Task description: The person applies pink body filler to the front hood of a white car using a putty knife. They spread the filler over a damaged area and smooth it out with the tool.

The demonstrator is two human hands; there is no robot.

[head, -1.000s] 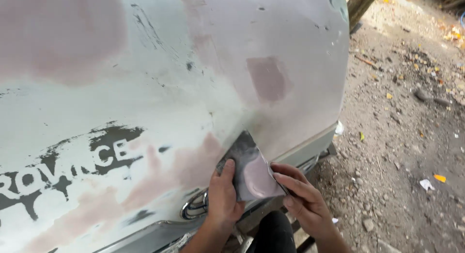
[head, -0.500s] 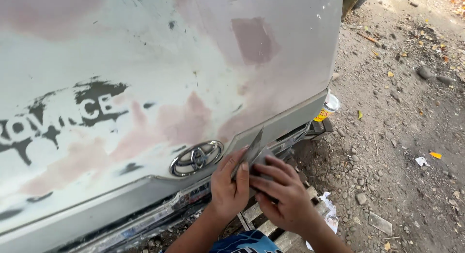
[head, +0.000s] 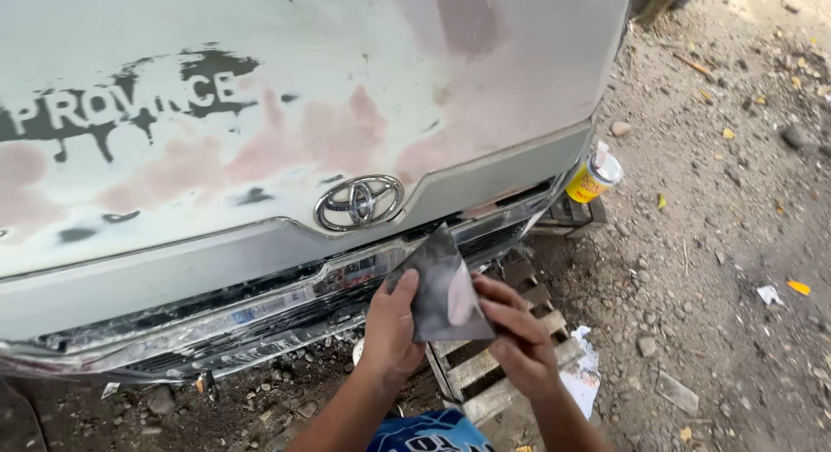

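Note:
A dark grey sheet of sandpaper (head: 443, 289) with a pale pink worn patch is held up between both hands, in front of the grille. My left hand (head: 391, 332) grips its left edge, thumb on the face. My right hand (head: 518, 341) holds its lower right corner, fingers pressed on the sheet. Above them stretches the sanded white vehicle front panel (head: 286, 114), blotched with pink filler and black paint remains, with a chrome oval emblem (head: 358, 202) just above the sheet. A scratched chrome grille strip (head: 260, 309) runs below it.
A wooden pallet (head: 485, 365) lies on the dirt under the hands. A yellow can with a white lid (head: 592, 179) stands beside the vehicle's right corner. Stony ground (head: 727, 244) with scraps of paper and leaves spreads to the right. Blue cloth (head: 424, 433) shows at the bottom edge.
The view has tilted down: panel and emblem rose in frame. Both hands brought the sandpaper off the panel and lowered it to the grille; now it is held flat and more spread out.

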